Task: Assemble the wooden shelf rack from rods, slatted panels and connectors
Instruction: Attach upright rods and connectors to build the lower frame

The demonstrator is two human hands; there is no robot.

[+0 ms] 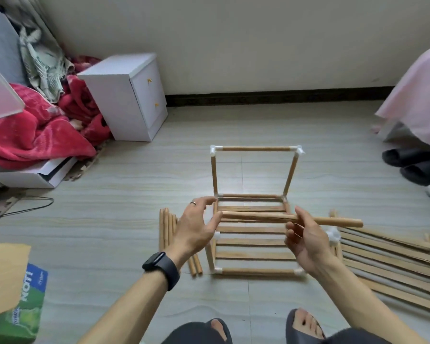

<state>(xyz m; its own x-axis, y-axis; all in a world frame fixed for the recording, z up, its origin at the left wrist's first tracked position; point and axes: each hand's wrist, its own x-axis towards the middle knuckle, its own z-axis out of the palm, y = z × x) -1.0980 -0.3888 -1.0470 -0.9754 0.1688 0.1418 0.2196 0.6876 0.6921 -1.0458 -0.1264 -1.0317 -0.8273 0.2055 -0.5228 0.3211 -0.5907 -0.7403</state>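
One tier of the wooden slatted rack (255,148) stood built; right hand (305,242) gripped a round wooden rod (343,222), left hand (196,227) spread empty

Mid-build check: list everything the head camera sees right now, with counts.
rack frame: one, wood with white corners, floor centre
rod: one, wood, held over the frame
loose rods: several, wood, floor left of frame
slatted panels: stack, wood, floor right
cabinet: one, white, back left
blanket: one, red, far left
slippers: two, black, far right
left hand: open, by the rod's end
right hand: gripping the rod
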